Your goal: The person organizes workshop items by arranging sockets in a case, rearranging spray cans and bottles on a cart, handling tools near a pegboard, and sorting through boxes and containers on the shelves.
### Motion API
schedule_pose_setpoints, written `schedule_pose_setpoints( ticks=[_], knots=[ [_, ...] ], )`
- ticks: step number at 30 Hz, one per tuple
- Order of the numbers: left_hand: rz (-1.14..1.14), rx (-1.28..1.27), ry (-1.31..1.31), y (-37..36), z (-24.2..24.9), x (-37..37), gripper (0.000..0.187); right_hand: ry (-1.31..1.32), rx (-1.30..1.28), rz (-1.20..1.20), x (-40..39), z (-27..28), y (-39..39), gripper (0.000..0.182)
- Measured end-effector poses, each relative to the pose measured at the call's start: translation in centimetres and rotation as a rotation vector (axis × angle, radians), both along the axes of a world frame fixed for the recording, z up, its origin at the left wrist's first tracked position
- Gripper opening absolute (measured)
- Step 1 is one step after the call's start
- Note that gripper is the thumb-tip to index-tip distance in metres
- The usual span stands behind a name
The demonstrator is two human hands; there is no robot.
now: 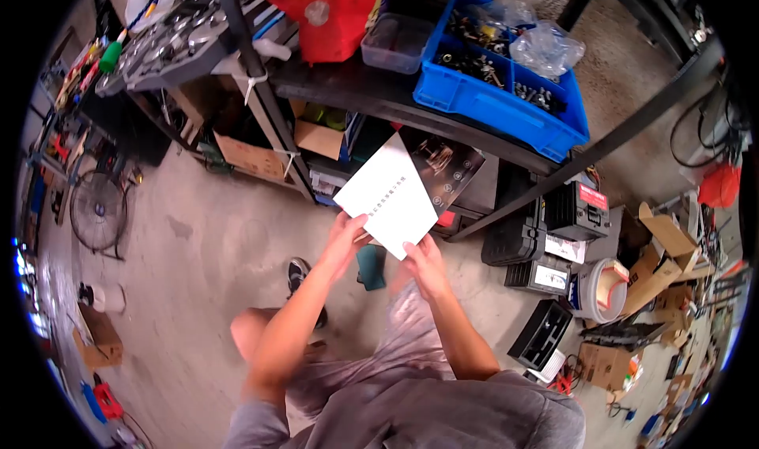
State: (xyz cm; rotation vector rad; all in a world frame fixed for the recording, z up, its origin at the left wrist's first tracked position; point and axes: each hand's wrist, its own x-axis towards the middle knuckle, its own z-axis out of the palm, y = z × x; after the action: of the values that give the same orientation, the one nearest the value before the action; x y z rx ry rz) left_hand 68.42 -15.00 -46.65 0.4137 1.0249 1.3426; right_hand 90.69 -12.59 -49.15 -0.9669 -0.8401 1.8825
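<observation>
Between my two hands is a white booklet with a line of dark printed characters across it. My left hand grips its lower left edge, fingers closed on it. At the lower right corner my right hand pinches the booklet, thumb on top. Just behind it, a dark printed box with a picture on it sits at the lower shelf, partly covered by the booklet. A teal piece lies on the floor below my hands.
On the shelf ahead stand a blue divided bin of metal hardware, a clear plastic tub and a red bag. Black cases and a white bucket are at right. A floor fan stands left.
</observation>
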Motion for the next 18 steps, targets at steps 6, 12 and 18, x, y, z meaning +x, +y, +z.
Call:
schedule_pose_setpoints(
  ticks=[6,12,18],
  knots=[
    [0.243,-0.130,-0.007,-11.9,-0.3,1.1,0.080,-0.055,-0.112,0.120,2.0,2.7,-3.5,0.080],
    [0.176,-0.188,0.062,-15.8,-2.2,-2.2,0.082,-0.176,-0.051,0.117,-0.8,-1.5,-6.6,0.073],
    [0.145,-0.145,0.076,-14.7,-2.2,-5.4,0.089,-0.133,0.025,0.058,-3.3,-2.1,-7.6,0.087]
  ],
)
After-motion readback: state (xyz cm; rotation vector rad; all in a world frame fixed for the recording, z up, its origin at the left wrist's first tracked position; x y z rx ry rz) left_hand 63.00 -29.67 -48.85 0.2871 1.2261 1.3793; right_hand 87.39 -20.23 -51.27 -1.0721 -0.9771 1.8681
